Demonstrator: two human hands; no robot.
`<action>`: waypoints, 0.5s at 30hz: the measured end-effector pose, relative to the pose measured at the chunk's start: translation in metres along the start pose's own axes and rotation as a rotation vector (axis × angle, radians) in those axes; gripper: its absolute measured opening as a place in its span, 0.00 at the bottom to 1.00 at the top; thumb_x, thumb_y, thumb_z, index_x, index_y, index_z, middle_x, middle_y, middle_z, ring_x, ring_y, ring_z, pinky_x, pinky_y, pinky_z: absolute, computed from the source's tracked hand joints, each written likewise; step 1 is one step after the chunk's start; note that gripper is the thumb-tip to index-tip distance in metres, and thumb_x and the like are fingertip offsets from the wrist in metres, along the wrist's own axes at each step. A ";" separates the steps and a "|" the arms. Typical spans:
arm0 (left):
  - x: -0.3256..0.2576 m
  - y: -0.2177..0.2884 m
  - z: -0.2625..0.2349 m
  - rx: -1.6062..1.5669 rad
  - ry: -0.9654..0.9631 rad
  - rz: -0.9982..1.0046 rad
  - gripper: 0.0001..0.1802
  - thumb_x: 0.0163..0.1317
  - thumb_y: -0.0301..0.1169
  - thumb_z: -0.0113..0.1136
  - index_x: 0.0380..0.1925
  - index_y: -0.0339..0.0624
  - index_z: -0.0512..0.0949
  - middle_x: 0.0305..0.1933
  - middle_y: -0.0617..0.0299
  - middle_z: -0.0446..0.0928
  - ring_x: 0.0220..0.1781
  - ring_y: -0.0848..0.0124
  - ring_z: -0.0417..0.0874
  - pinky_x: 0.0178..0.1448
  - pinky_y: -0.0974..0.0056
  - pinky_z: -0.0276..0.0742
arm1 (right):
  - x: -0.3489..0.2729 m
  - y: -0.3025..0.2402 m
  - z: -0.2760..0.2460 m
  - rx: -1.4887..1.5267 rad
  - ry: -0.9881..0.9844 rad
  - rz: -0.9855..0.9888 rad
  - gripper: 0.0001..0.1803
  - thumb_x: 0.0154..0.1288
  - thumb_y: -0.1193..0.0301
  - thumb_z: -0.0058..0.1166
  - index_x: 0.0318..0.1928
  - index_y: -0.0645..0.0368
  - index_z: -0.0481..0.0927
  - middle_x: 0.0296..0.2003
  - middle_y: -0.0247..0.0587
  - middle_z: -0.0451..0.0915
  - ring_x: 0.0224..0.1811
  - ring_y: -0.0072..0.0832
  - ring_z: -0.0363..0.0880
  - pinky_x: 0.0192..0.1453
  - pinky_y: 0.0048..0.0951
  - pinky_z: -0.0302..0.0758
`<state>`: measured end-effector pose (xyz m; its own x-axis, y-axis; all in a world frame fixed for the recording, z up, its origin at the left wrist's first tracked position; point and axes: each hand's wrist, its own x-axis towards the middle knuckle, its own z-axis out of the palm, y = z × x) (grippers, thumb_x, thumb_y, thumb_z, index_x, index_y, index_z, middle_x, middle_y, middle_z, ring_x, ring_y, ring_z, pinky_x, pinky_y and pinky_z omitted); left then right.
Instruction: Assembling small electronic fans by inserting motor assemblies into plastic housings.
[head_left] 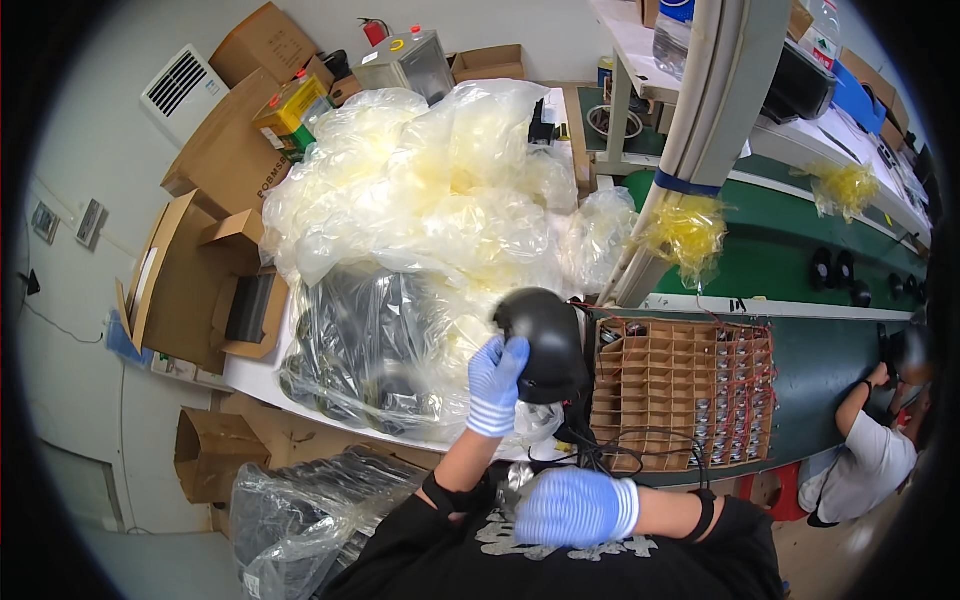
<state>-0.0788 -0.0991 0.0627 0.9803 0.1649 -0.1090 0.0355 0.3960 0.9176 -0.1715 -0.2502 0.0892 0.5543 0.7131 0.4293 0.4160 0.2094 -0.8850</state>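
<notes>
A blue-gloved left hand [497,385] grips a rounded black plastic shell [545,343] above a cardboard divider tray [683,392]. The gloved right hand [577,507], closed near the chest, hides whatever it holds.

We counted two gloved hands, the left hand [497,384] and the right hand [577,507], one black dome-shaped shell [545,340] and one cardboard divider tray [684,392]. Two yellow plastic tufts [687,232] hung by the green belt [790,260], which carried four black parts [846,272].
</notes>
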 end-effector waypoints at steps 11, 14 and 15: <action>-0.013 0.018 -0.021 0.166 -0.139 0.040 0.21 0.55 0.38 0.65 0.44 0.35 0.74 0.30 0.64 0.77 0.22 0.80 0.74 0.24 0.75 0.70 | 0.017 0.042 -0.218 -0.525 1.274 0.257 0.11 0.54 0.73 0.65 0.33 0.61 0.74 0.27 0.28 0.73 0.27 0.15 0.67 0.34 0.17 0.69; -0.021 0.030 -0.025 0.339 -0.239 -0.045 0.22 0.54 0.38 0.65 0.44 0.35 0.76 0.34 0.61 0.80 0.27 0.74 0.79 0.33 0.70 0.75 | 0.025 0.038 -0.220 -0.930 1.232 0.419 0.15 0.49 0.70 0.68 0.29 0.59 0.72 0.23 0.32 0.71 0.25 0.18 0.66 0.31 0.21 0.69; -0.023 0.031 -0.024 0.414 -0.276 0.024 0.22 0.53 0.39 0.66 0.43 0.36 0.77 0.35 0.60 0.80 0.31 0.71 0.80 0.37 0.68 0.76 | 0.026 0.037 -0.217 -1.074 1.206 0.375 0.16 0.48 0.70 0.68 0.28 0.59 0.71 0.24 0.33 0.71 0.25 0.21 0.67 0.31 0.24 0.69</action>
<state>-0.1053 -0.0690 0.0850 0.9947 -0.0982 -0.0317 0.0313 -0.0061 0.9995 0.0149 -0.3692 0.1065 0.7226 -0.3878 0.5723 0.1310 -0.7361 -0.6641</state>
